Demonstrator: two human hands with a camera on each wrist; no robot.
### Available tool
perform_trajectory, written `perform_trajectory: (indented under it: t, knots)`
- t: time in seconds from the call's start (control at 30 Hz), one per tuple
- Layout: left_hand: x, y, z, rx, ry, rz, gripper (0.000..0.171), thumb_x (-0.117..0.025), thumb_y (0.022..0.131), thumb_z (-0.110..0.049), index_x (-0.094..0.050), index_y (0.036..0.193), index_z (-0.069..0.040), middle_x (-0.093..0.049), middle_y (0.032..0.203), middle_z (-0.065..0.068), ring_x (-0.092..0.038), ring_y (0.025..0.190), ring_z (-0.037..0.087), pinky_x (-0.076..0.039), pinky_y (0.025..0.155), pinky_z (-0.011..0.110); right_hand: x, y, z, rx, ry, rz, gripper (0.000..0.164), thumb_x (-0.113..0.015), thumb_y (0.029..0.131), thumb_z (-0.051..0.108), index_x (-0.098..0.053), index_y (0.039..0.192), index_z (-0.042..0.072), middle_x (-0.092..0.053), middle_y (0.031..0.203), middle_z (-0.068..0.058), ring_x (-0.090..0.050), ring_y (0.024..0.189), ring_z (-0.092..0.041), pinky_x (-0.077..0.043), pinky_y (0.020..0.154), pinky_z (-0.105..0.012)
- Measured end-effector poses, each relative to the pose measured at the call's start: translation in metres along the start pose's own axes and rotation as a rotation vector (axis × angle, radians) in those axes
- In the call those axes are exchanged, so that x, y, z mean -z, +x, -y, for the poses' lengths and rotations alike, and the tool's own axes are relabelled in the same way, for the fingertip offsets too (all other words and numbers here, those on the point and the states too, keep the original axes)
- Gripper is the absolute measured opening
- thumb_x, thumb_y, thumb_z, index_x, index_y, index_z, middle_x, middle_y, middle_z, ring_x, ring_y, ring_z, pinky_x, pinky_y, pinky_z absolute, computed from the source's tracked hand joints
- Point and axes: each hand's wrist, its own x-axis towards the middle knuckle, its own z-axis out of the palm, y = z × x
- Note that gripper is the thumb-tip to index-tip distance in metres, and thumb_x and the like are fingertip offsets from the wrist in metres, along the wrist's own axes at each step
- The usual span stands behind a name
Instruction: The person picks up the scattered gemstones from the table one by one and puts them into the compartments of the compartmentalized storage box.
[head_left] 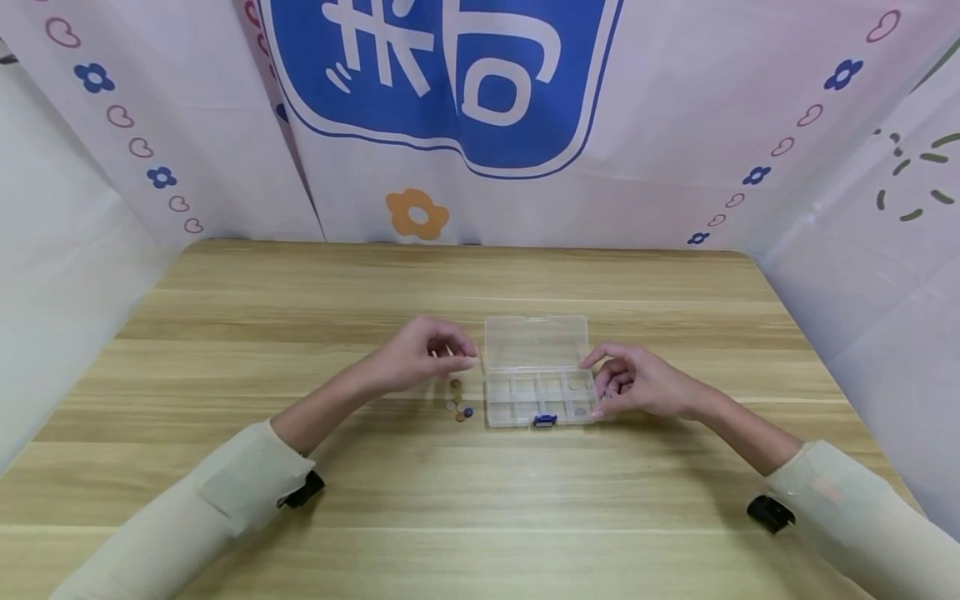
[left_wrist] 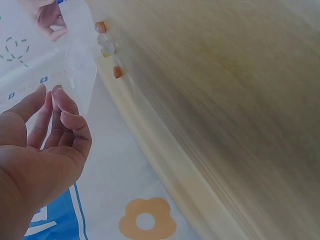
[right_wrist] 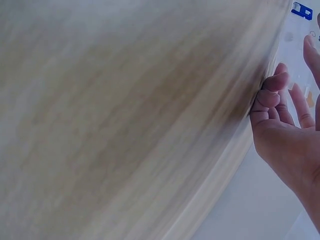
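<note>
A clear plastic compartment box (head_left: 525, 398) lies on the table with its lid (head_left: 536, 342) swung back, away from the person. A blue latch (head_left: 545, 421) is at its front edge. My right hand (head_left: 637, 383) grips the box's right end, thumb at the front corner and index finger near the hinge. My left hand (head_left: 423, 354) hovers left of the lid, thumb and fingertips close together; whether anything small sits between them cannot be made out. Below it are several small beads, including a dark blue bead (head_left: 468, 412) and a brown bead (head_left: 455, 383). A greyish round piece (head_left: 580, 411) shows in a right compartment.
The wood-grain table (head_left: 480, 500) carries the box and beads. A printed white cloth (head_left: 637, 200) hangs behind its far edge, with more white cloth on both sides. Dark wrist devices (head_left: 770, 513) sit at the sleeves.
</note>
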Motion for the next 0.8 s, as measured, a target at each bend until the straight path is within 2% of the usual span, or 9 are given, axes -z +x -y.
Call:
perform_trajectory:
  t: [0.23,0.43,0.53,0.8]
  knots:
    - [0.001,0.001,0.006,0.006,0.027,0.003,0.009,-0.071,0.097,-0.002,-0.073,0.102,0.006,-0.072,0.092,0.019,-0.061,0.072,0.022,-0.051,0.063,0.024,0.0,0.0,0.001,-0.007,-0.004,-0.004,0.056,-0.088,0.08,0.0,-0.056,0.125,-0.009,-0.067,0.089,-0.015,-0.063,0.076,-0.013,-0.053,0.066,-0.022]
    - [0.002,0.006,0.018,-0.004,0.205,0.004,0.004,-0.075,0.093,-0.001,-0.075,0.095,0.002,-0.072,0.085,0.004,-0.062,0.073,0.014,-0.054,0.069,0.027,0.0,0.0,0.0,-0.008,-0.001,-0.006,0.056,-0.088,0.08,0.001,-0.056,0.125,-0.009,-0.067,0.089,-0.015,-0.063,0.075,-0.013,-0.054,0.066,-0.023]
    - [0.002,0.009,0.024,-0.005,0.279,0.024,0.004,-0.078,0.09,0.0,-0.077,0.094,0.001,-0.073,0.084,0.002,-0.063,0.073,0.011,-0.055,0.069,0.027,0.0,0.0,-0.001,-0.014,-0.002,-0.005,0.057,-0.088,0.08,0.001,-0.056,0.126,-0.008,-0.067,0.089,-0.015,-0.063,0.075,-0.014,-0.054,0.066,-0.023]
    - [-0.003,0.011,0.028,0.004,0.352,0.08,0.005,-0.081,0.087,0.0,-0.077,0.088,-0.003,-0.074,0.084,0.001,-0.064,0.076,0.01,-0.056,0.072,0.026,0.001,0.0,0.0,-0.024,-0.004,-0.007,0.056,-0.088,0.08,0.002,-0.057,0.125,-0.007,-0.067,0.09,-0.015,-0.062,0.074,-0.014,-0.053,0.066,-0.023]
